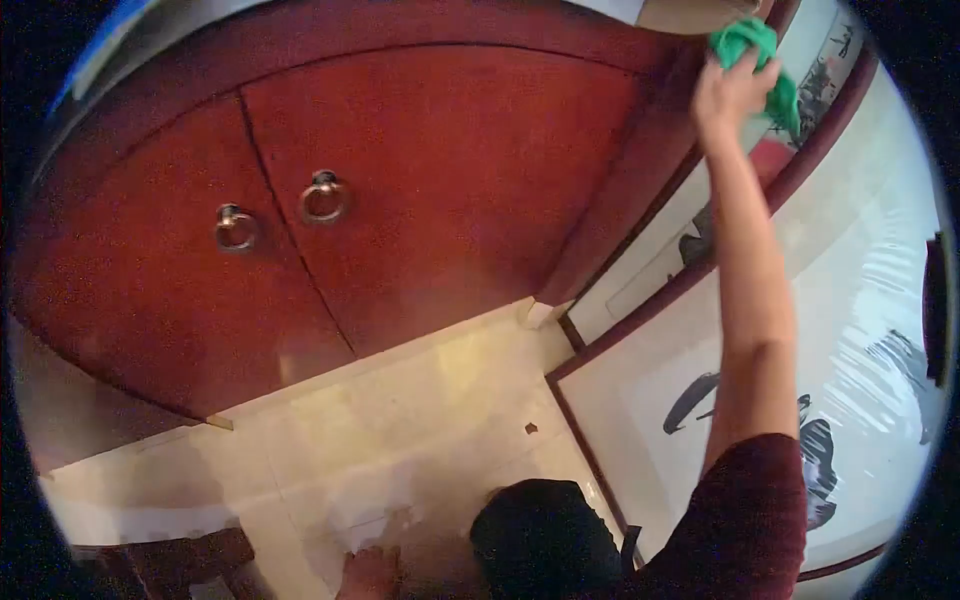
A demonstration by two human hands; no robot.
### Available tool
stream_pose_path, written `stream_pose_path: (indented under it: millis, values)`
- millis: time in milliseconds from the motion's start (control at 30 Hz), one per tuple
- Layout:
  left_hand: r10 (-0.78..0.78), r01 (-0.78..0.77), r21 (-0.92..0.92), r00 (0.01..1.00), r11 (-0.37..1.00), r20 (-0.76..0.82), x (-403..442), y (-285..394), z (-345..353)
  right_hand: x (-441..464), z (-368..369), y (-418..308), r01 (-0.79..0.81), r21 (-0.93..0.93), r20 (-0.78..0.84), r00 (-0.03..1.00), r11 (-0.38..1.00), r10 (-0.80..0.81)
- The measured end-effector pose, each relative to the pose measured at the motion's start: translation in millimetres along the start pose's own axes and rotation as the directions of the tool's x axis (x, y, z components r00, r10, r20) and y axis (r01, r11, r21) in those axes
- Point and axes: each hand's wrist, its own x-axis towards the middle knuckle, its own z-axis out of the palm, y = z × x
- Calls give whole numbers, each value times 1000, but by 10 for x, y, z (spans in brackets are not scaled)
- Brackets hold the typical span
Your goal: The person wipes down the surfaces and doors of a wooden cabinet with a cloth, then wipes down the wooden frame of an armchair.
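Grasping green cloth [742, 38] in curled fingers of right hand [728, 98], near red cabinet [450, 190]; holding left hand [370, 575] low in view, with grip too unclear to tell.

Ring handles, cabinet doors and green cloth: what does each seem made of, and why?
Ring handles: probably metal, shiny, from their bright glints.
Cabinet doors: perhaps painted or stained wood, by their smooth, even red surface.
Green cloth: apparently matte fabric, bunched in folds by the right hand.
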Motion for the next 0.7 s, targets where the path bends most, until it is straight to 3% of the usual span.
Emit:
stream_pose_path:
  millis: [33, 67, 167, 200, 233, 267, 400, 467, 533, 600, 700]
  values:
    - [-7, 7, -30, 1000, 1000, 2, 23, 36, -51, 152, 141, 131, 74, -30, -76, 994, 997, -76]
    - [-16, 16, -59, 1000, 998, 2, 41, 80, -148, 306, 278, 356, 84, 55, 52, 995, 995, -87]
    - [-3, 2, -66, 1000, 998, -3, 188, 70, -86, 244, 401, 362, 299, 39, -42, 954, 953, -297]
    - [8, -8, -52, 1000, 999, -3, 234, 61, -76, 126, 360, 305, 366, -64, -72, 926, 928, -370]
    - [2, -2, -52, 1000, 999, -4, 262, 68, -79, -68, 330, 184, 154, 25, -41, 987, 988, -153]
    - [-4, 4, -53, 1000, 999, -1, 253, 83, -111, -268, 322, 127, 67, 14, -18, 998, 998, -66]
    - [-21, 29, -56, 990, 998, 137, 349, 35, -52, -1351, 282, 44, -131, 123, -9, 991, 984, 134]
    - [-70, 68, 15, 984, 998, 165, 266, 146, -184, -1915, 165, -62, -234, 116, 94, 970, 965, 224]
    - [-109, 99, 55, 973, 994, 202, 223, 239, -278, -2509, 60, -149, -321, 82, 197, 933, 943, 300]
    - [-139, 127, 63, 958, 990, 251, 214, 272, -318, -2981, -94, -256, -451, 11, 362, 834, 892, 417]
    - [-142, 137, 40, 968, 990, 207, 116, 307, -294, -3579, -162, -222, -563, 58, 476, 742, 825, 472]
